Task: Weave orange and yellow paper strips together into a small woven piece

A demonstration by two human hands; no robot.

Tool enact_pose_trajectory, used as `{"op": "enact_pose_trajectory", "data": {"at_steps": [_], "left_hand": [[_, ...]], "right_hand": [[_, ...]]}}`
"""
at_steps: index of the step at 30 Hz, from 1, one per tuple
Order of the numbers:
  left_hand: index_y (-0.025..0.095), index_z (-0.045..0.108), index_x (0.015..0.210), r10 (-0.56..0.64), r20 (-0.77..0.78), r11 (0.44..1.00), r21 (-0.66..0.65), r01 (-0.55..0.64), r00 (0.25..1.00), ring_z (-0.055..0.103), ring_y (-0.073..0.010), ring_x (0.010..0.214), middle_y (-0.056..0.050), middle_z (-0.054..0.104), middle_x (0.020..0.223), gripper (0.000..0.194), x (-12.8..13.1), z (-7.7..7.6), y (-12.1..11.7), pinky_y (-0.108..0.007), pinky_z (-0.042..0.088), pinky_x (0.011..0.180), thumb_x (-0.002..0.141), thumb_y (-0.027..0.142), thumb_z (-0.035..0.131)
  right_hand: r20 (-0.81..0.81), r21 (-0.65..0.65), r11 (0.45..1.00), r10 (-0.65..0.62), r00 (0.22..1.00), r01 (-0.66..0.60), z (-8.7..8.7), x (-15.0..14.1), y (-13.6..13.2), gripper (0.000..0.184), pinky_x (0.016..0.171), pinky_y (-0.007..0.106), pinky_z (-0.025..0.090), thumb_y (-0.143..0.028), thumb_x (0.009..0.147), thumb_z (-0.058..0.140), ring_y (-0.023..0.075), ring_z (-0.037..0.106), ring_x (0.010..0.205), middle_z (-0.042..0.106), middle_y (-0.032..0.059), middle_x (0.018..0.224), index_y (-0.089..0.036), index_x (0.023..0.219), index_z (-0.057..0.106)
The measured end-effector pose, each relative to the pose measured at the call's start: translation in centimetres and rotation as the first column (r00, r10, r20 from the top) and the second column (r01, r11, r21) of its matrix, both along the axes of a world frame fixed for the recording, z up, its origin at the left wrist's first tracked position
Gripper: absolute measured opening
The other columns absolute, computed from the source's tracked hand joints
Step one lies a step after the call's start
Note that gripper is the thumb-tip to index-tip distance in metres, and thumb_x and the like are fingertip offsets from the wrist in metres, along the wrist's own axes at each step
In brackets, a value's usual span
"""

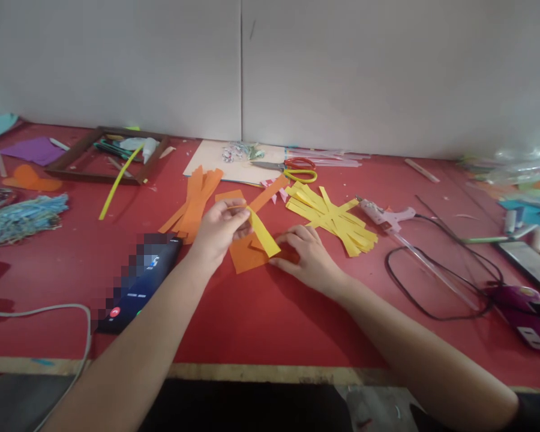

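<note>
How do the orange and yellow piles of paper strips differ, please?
The orange paper strips lie in a narrow bundle, most running one way, while the yellow paper strips cross and splay like a star. The orange paper strips lie beyond the left hand, the yellow paper strips beyond the right hand. Both lie on the red table.
</note>
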State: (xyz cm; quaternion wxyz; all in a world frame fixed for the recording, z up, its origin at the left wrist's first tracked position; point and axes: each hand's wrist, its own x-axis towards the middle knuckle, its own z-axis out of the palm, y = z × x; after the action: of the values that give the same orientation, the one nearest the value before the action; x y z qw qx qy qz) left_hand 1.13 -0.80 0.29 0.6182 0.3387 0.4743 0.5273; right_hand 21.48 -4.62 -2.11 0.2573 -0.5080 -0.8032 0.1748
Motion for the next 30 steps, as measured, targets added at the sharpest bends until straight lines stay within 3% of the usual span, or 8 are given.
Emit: {"op": "enact_pose_trajectory", "data": {"at_steps": [3,7,11,16,21,25,27,30], "left_hand": [[0.017,0.062,0.09,-0.036,-0.203,0.996,0.073,0.052,0.979,0.064,-0.0106,0.068,-0.001,0.063,0.086,0.021,0.0,-0.8,-0.1,-0.026,0.059,0.063,0.074,0.019,0.074],[0.02,0.063,0.094,-0.054,-0.419,0.982,0.141,0.124,0.906,0.066,-0.0126,0.066,-0.004,0.065,0.095,0.019,0.0,-1.6,-0.4,-0.027,0.057,0.058,0.077,0.022,0.07],[0.021,0.065,0.09,0.012,-0.619,0.957,0.235,0.17,0.785,0.06,-0.011,0.055,-0.004,0.069,0.093,0.013,-0.2,-1.8,-0.9,-0.025,0.051,0.055,0.077,0.019,0.068],[0.023,0.066,0.087,0.126,-0.809,0.912,0.322,0.254,0.574,0.066,-0.0219,0.079,-0.005,0.072,0.088,0.012,-0.2,-2.1,-1.2,-0.032,0.05,0.073,0.08,0.015,0.063],[0.023,0.064,0.092,0.14,-0.902,0.903,0.285,0.322,0.408,0.065,-0.0242,0.079,-0.007,0.072,0.095,0.012,0.0,-2.3,-1.4,-0.034,0.047,0.073,0.085,0.016,0.058],[0.022,0.063,0.102,0.163,-0.95,0.902,0.252,0.349,0.265,0.064,-0.0246,0.083,-0.01,0.064,0.113,0.017,0.3,-1.6,-2.0,-0.033,0.045,0.067,0.088,0.018,0.054],[0.022,0.063,0.104,0.157,-0.958,0.897,0.24,0.372,0.241,0.063,-0.0232,0.08,-0.011,0.061,0.116,0.017,0.3,-0.9,-2.3,-0.032,0.043,0.063,0.089,0.021,0.053],[0.022,0.062,0.093,0.043,-0.969,0.849,0.164,0.503,0.243,0.062,-0.0242,0.081,-0.007,0.064,0.097,0.008,0.1,0.1,-2.9,-0.032,0.043,0.066,0.09,0.027,0.056]], "right_hand": [[0.067,-0.049,0.998,0.03,0.997,-0.027,0.1,0.0,-0.1,0.01,0.092,0.048,0.048,-0.026,0.081,0.07,0.0287,0.056,0.1,0.062,0.0101,0.103,-0.023,0.089,0.067],[0.025,-0.042,0.995,0.087,0.996,-0.086,0.3,0.2,0.0,0.005,0.091,0.044,0.047,-0.018,0.083,0.065,0.0257,0.059,0.096,0.066,0.0084,0.099,-0.022,0.087,0.065],[-0.031,-0.026,0.998,0.052,0.998,-0.053,0.1,0.4,0.3,0.008,0.084,0.04,0.049,-0.017,0.087,0.058,0.0223,0.064,0.086,0.072,0.005,0.088,-0.022,0.088,0.065],[-0.06,-0.001,0.996,-0.086,0.994,0.086,-0.2,0.9,0.5,0.017,0.081,0.038,0.051,-0.02,0.088,0.056,0.0236,0.067,0.091,0.074,0.0066,0.097,-0.022,0.1,0.067],[-0.052,-0.054,0.995,-0.082,0.995,0.079,0.2,1.2,0.7,0.014,0.077,0.037,0.052,-0.02,0.085,0.057,0.0217,0.067,0.081,0.074,0.0041,0.087,-0.023,0.087,0.071],[0.008,0.039,0.999,-0.015,1.0,0.014,0.4,1.3,0.8,0.012,0.084,0.042,0.051,-0.022,0.085,0.059,0.0242,0.065,0.087,0.07,0.0076,0.089,-0.021,0.086,0.072],[0.025,0.067,0.998,0.001,1.0,-0.002,0.3,1.2,0.7,0.013,0.087,0.044,0.05,-0.027,0.086,0.062,0.0255,0.063,0.092,0.069,0.0089,0.095,-0.022,0.093,0.072],[0.077,0.031,0.999,0.037,0.996,-0.04,0.0,1.1,0.6,0.024,0.091,0.047,0.048,-0.036,0.084,0.068,0.0277,0.061,0.098,0.068,0.0096,0.101,-0.022,0.104,0.071]]}}
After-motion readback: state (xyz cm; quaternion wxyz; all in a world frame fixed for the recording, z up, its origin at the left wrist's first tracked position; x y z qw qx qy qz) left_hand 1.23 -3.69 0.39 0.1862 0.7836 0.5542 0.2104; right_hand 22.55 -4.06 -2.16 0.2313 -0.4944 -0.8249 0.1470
